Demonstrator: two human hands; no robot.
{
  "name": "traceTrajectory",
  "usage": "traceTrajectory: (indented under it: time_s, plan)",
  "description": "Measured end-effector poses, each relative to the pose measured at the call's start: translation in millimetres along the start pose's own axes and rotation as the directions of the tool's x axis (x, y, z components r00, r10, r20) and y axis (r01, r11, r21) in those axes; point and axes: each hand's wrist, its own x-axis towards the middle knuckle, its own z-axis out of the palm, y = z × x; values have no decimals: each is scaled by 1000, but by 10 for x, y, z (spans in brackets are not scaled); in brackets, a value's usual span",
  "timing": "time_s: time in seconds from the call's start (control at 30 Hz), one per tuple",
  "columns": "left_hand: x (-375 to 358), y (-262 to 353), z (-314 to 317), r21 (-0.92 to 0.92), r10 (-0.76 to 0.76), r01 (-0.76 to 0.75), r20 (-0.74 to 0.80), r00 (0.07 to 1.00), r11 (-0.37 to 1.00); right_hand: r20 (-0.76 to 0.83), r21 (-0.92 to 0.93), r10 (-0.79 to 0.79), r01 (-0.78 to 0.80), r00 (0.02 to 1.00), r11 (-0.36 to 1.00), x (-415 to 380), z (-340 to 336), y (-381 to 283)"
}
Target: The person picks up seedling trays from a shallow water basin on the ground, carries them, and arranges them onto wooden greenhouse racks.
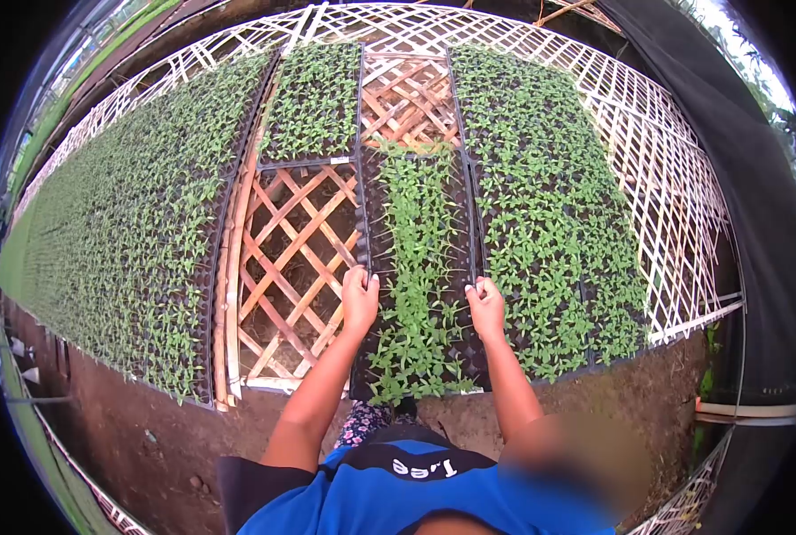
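A black seedling tray (pixel 462 352) full of small green seedlings (pixel 413 259) lies lengthwise in front of me on the bench. My left hand (pixel 360 301) is closed at its left rim, about halfway along. On the opposite side, the fingers of my right hand (pixel 486 308) are closed at the right rim. Many of the plants lean inward and bunch along the middle of the tray, leaving dark cells showing at both sides. The fingertips' exact hold on the rims is partly hidden.
Bare wooden lattice (pixel 295 241) shows left of the tray, and more lattice (pixel 408 98) beyond its far end. Further seedling trays stand at the far left (pixel 139 214), the back (pixel 313 102) and the right (pixel 549 214). Black netting (pixel 683 134) hangs at the right.
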Motion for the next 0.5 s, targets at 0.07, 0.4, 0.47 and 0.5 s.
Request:
traceTrajectory:
  time_s: [0.07,0.4,0.47,0.5]
  plan:
    - [77,63,-20,-38,-36,36,21,999,999,-7,5,-23,23,1000,1000,51,-38,-132]
    - [1601,158,176,-51,61,-62,-8,998,997,-95,89,-229,237,969,967,1468,391,-502]
    - [2084,64,293,27,204,-203,-55,977,979,-77,62,-163,167,984,984,1887,566,-591]
    - [2323,-2,355,-12,158,-158,-23,987,987,-64,44,-177,180,982,983,2119,651,-595]
